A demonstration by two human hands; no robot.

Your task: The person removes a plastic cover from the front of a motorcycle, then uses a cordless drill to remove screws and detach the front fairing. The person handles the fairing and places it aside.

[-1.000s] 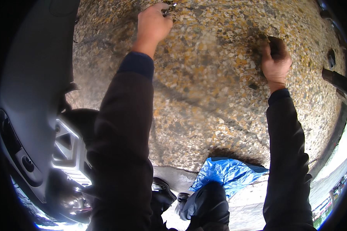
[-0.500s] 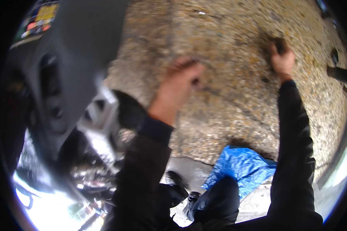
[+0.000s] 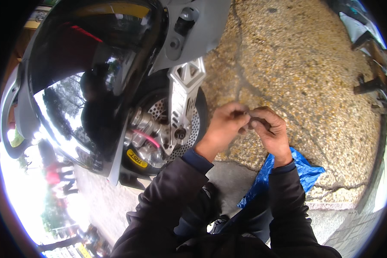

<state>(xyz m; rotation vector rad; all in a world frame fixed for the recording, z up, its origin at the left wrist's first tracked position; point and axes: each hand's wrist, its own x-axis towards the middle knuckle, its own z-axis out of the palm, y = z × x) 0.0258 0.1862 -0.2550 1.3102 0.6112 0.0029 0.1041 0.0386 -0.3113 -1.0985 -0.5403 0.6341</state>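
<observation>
Left hand [image 3: 225, 125] and right hand [image 3: 271, 131] touching right of frame centre, both curled, whether clamped on anything cannot tell, motorcycle wheel [image 3: 196, 124] left of centre, silver bracket [image 3: 180, 103] nearly upright, tapering downward

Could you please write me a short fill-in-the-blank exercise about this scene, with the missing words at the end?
The left hand and right hand are held close ____, not wide apart.
The crinkled plastic sheet, partly hidden by the right sleeve, is ____ in colour.
The thin curved hose is coloured ____.
In the picture, the black tyre stands to the ____ of both hands.

Missing words: together; blue; pink; left.
</observation>
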